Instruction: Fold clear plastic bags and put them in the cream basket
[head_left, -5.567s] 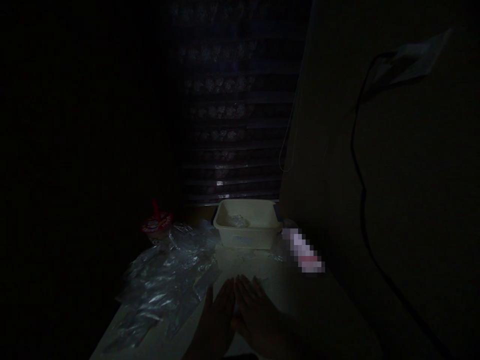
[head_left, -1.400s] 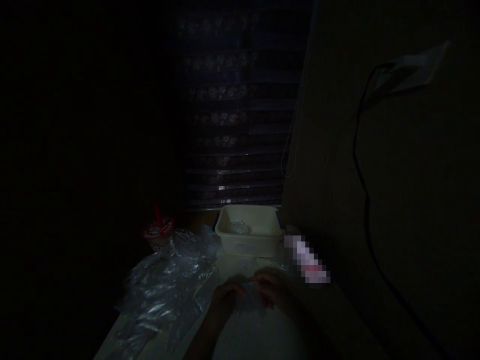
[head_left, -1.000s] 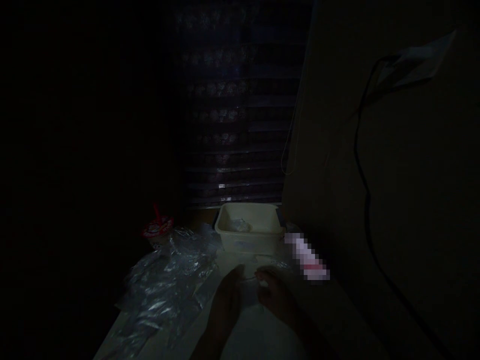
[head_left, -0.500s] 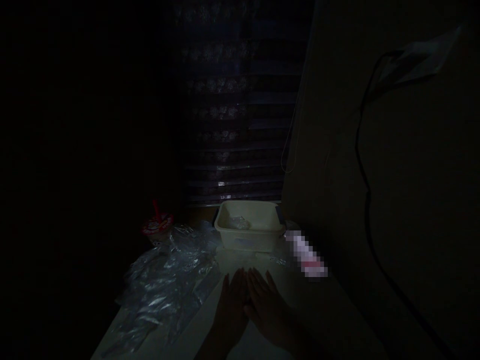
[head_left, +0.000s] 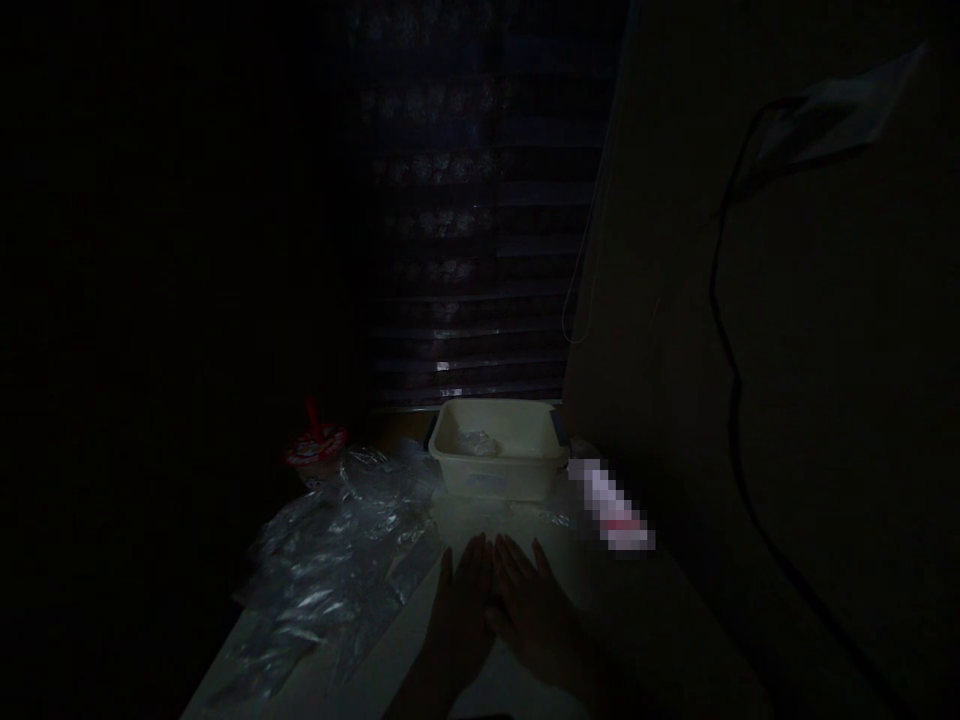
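Note:
In dim light, my left hand (head_left: 463, 605) and my right hand (head_left: 531, 608) lie side by side over the white table (head_left: 405, 650), backs up. Their fingers are stretched out and point away from me, with the inner edges of the hands touching. I see nothing held in either one; what is under the palms is hidden. Just beyond the fingertips stands a cream plastic basin (head_left: 495, 482) with dark handles. A small crumpled piece of clear plastic (head_left: 478, 443) lies inside it. To the left of my left hand spreads a heap of clear plastic bags (head_left: 330, 565).
A cup with a red lid (head_left: 315, 445) and red straw stands at the back left. A pixelated pink-and-white item (head_left: 611, 508) lies right of the basin. Behind are window blinds (head_left: 450, 270); a black cable (head_left: 726, 330) hangs down the right wall.

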